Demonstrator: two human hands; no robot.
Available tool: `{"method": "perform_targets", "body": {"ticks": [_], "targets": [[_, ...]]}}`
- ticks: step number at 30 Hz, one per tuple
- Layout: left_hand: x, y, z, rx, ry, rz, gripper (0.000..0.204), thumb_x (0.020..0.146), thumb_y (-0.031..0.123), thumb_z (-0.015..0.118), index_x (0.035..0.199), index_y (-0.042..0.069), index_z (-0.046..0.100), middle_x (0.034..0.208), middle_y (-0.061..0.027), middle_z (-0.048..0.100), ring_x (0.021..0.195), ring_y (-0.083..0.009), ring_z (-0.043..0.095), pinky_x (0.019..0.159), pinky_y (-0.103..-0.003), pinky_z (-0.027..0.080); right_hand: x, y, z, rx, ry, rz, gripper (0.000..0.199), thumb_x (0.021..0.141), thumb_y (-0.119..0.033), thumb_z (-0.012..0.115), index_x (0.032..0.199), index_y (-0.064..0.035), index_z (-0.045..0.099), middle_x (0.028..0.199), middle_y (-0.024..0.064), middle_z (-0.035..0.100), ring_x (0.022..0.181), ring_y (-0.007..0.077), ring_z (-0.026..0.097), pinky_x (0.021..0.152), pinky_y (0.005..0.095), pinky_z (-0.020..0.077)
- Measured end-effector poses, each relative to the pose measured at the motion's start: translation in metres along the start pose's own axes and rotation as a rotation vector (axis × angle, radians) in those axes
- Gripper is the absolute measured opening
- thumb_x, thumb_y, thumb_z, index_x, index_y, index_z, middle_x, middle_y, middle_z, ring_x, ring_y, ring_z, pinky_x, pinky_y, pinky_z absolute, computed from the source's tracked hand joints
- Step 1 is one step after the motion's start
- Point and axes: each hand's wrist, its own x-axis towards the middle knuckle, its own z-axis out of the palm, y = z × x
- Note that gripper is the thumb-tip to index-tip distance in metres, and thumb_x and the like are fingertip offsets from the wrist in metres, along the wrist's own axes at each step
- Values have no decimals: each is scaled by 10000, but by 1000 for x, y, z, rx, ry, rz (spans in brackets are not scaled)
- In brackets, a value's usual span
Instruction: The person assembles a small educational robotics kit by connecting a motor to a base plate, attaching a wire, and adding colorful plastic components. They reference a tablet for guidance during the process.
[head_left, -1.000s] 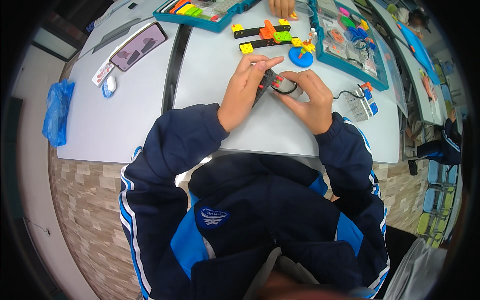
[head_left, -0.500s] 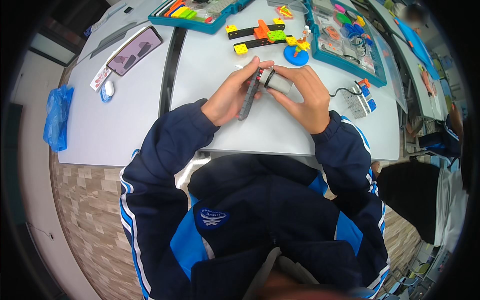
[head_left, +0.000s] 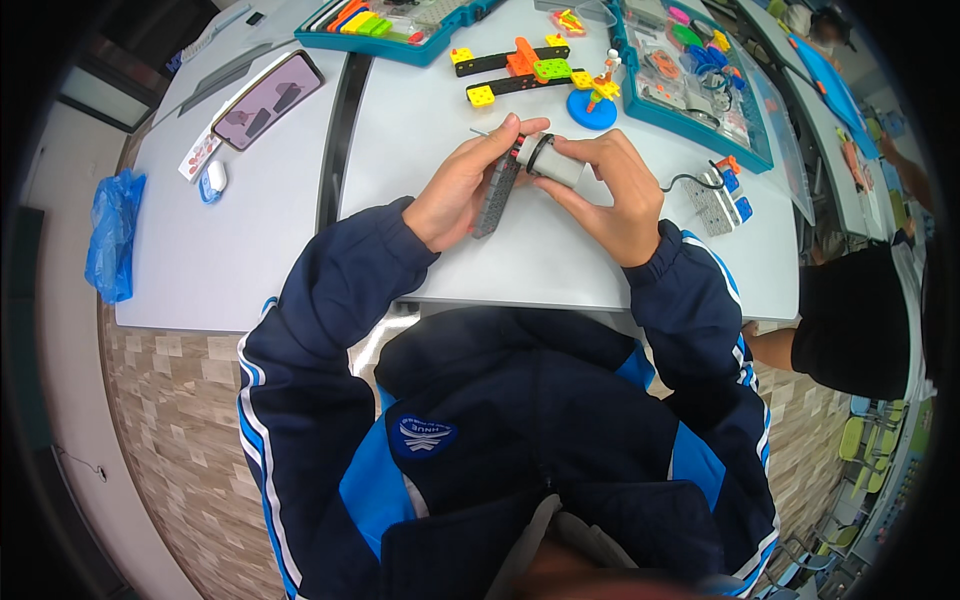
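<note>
"What's that one wearing?"

"A navy track jacket, with bright blue panels down both sides, edged in pale piping."

"And the sleeves?"

"Navy too, loose and creased, white and blue stripes along the outside, gathered cuffs at the wrists."

"Any marking?"

"A blue shield-shaped badge on the left chest, with a white winged emblem. I can see grey edging inside the dark collar, too."

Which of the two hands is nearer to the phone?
The left. The left hand, holding the dark grey bar, is right of the phone and lower in view; the right hand, gripping the grey cylinder, is farther right, beyond the left hand.
</note>
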Motion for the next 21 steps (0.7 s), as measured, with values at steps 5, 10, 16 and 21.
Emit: {"method": "perform_targets", "body": {"ticks": [5,10,16,21], "targets": [[2,-2,-1,-41,-17,-14,585,1062,467,308,1401,27,492,1206,-40,621,1068,-72,569,954,-224,449,2,3,-1,-7,3,-61,453,596,-28,857,1012,-15,678,899,90,664,768,248,581,671,329,490],[4,-4,-2,-122,-31,-29,569,1052,467,359,1383,29,508,1210,-46,604,1102,-83,556,986,-250,446,3,2,-5,-16,-23,-61,432,607,-21,864,1000,3,687,920,109,690,782,251,613,686,318,501],[1,-3,-1,-139,-93,-70,577,1072,438,257,1440,25,424,1358,-54,532,1145,-91,555,1029,-261,452,3,0,-4,-7,-10,-43,418,607,-15,869,985,10,694,920,118,702,779,253,625,687,314,502],[0,-2,0,-258,-178,-92,572,1069,441,271,1464,45,390,1373,-50,508,1140,-108,553,1035,-288,445,3,-1,-4,7,-2,-53,433,588,1,867,988,-1,700,886,103,687,757,244,607,669,315,492]]}}
